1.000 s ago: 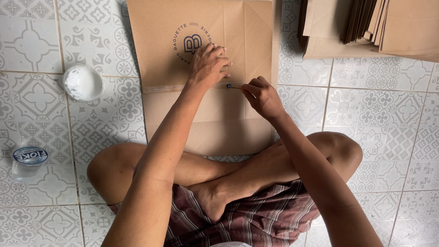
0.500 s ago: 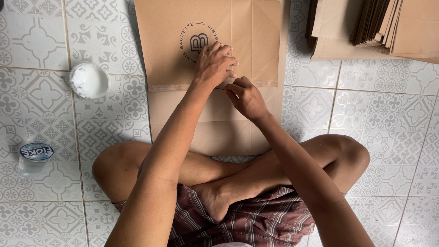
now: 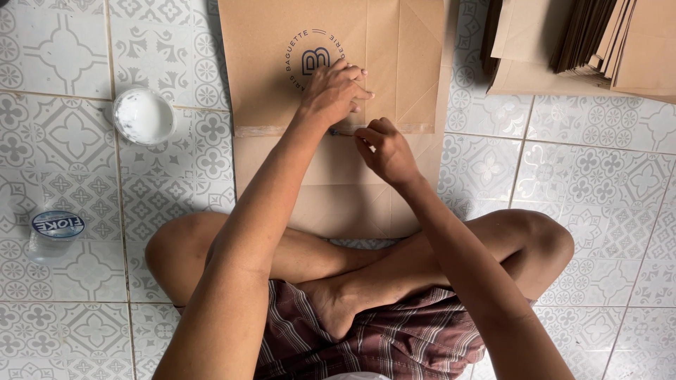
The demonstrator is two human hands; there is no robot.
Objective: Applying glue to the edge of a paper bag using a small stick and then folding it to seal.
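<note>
While the left hand (image 3: 333, 91) lies flat and open, pressing on a brown paper bag (image 3: 331, 63) on the tiled floor (image 3: 63, 141), the right hand (image 3: 386, 151) pinches a thin stick at the bag's fold. A white bowl (image 3: 144, 115) sits nearby.

Single head camera, looking steeply down, close over tiled floor (image 3: 577, 183)

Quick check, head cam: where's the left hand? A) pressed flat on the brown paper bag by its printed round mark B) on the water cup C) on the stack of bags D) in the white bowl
A: the left hand lies flat on the brown paper bag beside its printed round mark, apart from the white bowl.
</note>
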